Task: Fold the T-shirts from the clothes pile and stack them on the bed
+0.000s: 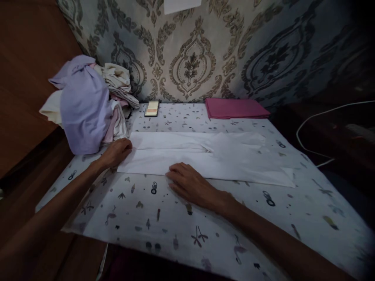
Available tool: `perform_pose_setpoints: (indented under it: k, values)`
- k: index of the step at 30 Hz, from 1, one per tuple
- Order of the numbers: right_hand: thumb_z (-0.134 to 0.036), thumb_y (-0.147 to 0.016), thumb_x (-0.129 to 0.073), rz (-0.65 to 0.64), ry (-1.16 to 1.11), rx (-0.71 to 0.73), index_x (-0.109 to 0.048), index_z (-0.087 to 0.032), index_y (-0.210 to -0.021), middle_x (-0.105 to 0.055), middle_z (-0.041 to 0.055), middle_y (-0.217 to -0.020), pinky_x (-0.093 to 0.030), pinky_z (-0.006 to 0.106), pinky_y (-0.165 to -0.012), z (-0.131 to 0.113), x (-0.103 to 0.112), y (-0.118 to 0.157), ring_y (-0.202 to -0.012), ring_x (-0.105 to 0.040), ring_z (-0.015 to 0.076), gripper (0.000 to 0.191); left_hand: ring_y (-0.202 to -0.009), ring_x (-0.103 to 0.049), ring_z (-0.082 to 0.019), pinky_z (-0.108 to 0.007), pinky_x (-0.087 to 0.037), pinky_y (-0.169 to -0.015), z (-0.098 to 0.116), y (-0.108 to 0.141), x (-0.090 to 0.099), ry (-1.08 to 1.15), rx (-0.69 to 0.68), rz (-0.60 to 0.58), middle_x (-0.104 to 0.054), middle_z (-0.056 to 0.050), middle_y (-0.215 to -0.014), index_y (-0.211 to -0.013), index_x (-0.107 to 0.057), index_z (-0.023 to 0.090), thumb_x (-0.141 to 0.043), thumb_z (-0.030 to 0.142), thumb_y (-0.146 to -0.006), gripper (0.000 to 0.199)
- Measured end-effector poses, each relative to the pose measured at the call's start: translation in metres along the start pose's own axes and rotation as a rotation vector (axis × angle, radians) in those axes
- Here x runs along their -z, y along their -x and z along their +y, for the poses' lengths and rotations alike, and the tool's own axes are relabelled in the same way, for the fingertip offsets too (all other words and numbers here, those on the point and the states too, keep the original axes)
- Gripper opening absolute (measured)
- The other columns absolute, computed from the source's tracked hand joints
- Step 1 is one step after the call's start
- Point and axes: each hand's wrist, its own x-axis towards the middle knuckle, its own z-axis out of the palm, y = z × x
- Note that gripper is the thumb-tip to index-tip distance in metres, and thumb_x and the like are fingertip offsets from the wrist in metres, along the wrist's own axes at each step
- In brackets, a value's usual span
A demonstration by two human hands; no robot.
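White pants (234, 156) lie stretched sideways across the bed-like surface, with two long legs side by side toward the left and a wider part at the right. A few creases show where the legs meet. My left hand (118, 151) is closed on the left end of the legs, fingers curled at the hem. Along the near edge of the cloth rests my right hand (187, 181), palm down, its fingers loosely bent and touching the fabric without a visible grip.
A patterned white sheet (140, 218) covers the surface. Behind on the left stands a heap of clothes (84, 105), lilac on top. A folded pink cloth (234, 108) lies at the back right, and a small blurred item (151, 109) near the wall. A white cable (307, 117) hangs right.
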Motion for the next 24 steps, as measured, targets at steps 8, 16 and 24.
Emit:
perform_pose_setpoints:
  k: [8,16,24]
  values:
    - [-0.024,-0.102,-0.046,0.047,-0.089,0.034,-0.062,-0.019,-0.099,-0.063,0.0087,-0.097,-0.051,0.040,-0.079,0.002,-0.004,0.003,-0.089,-0.056,0.0216,0.018,-0.101,-0.060,-0.030,-0.043,-0.051,-0.090,0.011,0.002,-0.002,-0.192,0.033,0.188,-0.064,-0.015,-0.106,-0.103,-0.064,0.016,-0.043,0.028,-0.093,0.028]
    - [-0.028,-0.104,-0.046,0.181,0.022,-0.084,-0.061,-0.020,-0.120,-0.066,0.0137,-0.125,-0.053,0.051,-0.096,0.015,-0.006,0.025,-0.117,-0.060,0.0271,0.023,-0.151,-0.031,-0.028,-0.049,-0.030,-0.122,0.013,0.049,-0.043,-0.094,-0.228,0.008,-0.036,-0.016,-0.162,-0.153,-0.034,0.016,-0.032,0.052,-0.102,0.063]
    - [-0.034,-0.105,-0.039,0.320,0.152,-0.356,-0.060,-0.021,-0.131,-0.061,0.0129,-0.138,-0.049,0.049,-0.106,0.041,0.029,0.051,-0.130,-0.055,0.0257,0.036,-0.152,-0.028,-0.029,-0.051,-0.027,-0.123,-0.001,0.003,-0.030,-0.135,-0.141,0.211,-0.029,-0.016,-0.165,-0.157,-0.027,0.017,-0.028,0.054,-0.101,0.067]
